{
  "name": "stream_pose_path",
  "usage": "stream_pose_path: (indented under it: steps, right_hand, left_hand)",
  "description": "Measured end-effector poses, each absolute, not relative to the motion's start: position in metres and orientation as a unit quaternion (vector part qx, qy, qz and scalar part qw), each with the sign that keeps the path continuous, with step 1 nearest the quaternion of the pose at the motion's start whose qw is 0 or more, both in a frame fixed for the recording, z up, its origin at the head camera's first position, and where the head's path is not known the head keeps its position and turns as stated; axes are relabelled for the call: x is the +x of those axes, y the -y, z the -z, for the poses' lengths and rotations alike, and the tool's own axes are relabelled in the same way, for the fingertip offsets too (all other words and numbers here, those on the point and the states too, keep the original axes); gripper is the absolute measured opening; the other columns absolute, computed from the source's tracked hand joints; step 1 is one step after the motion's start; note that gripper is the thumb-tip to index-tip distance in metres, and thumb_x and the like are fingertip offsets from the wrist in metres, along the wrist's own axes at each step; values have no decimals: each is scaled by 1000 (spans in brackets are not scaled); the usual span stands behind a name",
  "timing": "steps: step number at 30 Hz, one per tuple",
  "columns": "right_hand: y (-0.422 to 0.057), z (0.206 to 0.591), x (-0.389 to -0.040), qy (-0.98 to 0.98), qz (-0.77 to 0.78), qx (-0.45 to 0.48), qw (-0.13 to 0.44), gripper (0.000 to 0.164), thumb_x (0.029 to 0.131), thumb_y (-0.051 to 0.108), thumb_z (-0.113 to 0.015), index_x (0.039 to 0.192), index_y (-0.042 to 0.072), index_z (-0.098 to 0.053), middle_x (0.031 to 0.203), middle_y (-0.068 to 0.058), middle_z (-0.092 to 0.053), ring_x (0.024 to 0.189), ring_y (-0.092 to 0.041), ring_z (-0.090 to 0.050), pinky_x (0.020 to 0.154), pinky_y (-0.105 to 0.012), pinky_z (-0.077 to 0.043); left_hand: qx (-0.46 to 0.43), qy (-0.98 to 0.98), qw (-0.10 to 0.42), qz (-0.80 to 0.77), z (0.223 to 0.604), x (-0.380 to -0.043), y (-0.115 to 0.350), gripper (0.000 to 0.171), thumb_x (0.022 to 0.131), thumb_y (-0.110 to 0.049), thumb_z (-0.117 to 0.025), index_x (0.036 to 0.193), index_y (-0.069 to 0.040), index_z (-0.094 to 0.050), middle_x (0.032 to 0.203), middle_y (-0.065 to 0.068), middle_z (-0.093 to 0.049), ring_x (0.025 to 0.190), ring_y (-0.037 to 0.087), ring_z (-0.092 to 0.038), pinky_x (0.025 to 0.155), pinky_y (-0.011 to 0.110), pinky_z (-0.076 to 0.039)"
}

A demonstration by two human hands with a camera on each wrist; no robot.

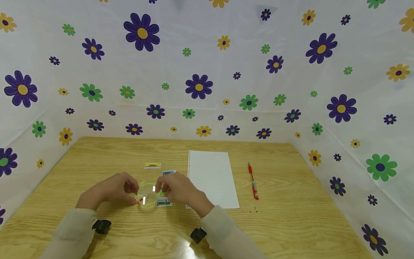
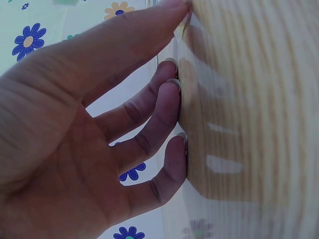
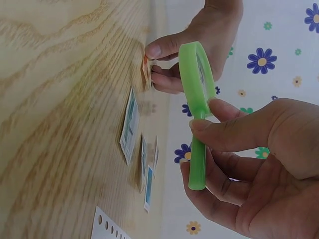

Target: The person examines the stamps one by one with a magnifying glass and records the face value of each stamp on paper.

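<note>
My right hand (image 1: 181, 187) holds a green magnifying glass (image 3: 198, 84) by its handle, thumb and fingers pinching near the neck. Its round lens (image 1: 149, 194) is over a small stamp-like picture (image 1: 141, 199) with red on it. On that stamp's left edge, the thumb and fingers of my left hand (image 1: 113, 190) pinch it, tilted up from the wood in the right wrist view. The left wrist view shows the left hand (image 2: 84, 124) with its other fingertips on the table. Near the right hand lie a green landscape stamp (image 1: 164, 202) and a blue one (image 1: 169, 172), partly covered.
A yellow stamp (image 1: 152, 166) lies farther back on the wooden table (image 1: 129, 233). Right of the hands is a lined sheet of paper (image 1: 211, 172) with punched holes, then a red pen (image 1: 253, 181). Dark crumbs (image 1: 254, 209) lie nearby. Flowered cloth (image 1: 200, 64) encloses the table.
</note>
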State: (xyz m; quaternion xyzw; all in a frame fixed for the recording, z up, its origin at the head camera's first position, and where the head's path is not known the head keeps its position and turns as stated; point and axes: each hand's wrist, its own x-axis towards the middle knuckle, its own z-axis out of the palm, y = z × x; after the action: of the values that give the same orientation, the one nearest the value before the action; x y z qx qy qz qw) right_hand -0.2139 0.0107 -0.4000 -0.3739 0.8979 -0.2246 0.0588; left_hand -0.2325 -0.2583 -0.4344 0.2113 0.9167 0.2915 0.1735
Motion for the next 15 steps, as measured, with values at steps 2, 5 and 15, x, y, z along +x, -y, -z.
stream_pose_path:
  steps: [2, 5, 15]
  right_hand:
    - [-10, 401, -214, -898, 224, -374, 61, 32, 88, -11, -64, 99, 17, -76, 98, -3, -79, 80, -7, -69, 57, -13, -42]
    - [-10, 403, -214, -897, 225, -376, 60, 31, 89, -10, -64, 99, 17, -75, 98, -4, -78, 80, -7, -70, 58, -12, -43]
    - [-8, 406, -214, -895, 227, -377, 69, 32, 87, -12, -65, 100, 15, -76, 98, -3, -78, 81, -6, -69, 57, -12, -43]
  left_hand:
    - [213, -916, 173, -292, 434, -233, 258, 24, 76, -24, -92, 88, -17, -73, 87, -4, -66, 80, 14, -55, 71, 26, -48]
    - [209, -918, 173, -289, 434, -233, 258, 24, 75, -25, -93, 88, -17, -73, 87, -4, -66, 80, 14, -54, 71, 26, -48]
    - [211, -916, 174, -295, 433, -232, 257, 25, 75, -23, -93, 89, -16, -74, 87, -3, -65, 81, 16, -54, 71, 26, -47]
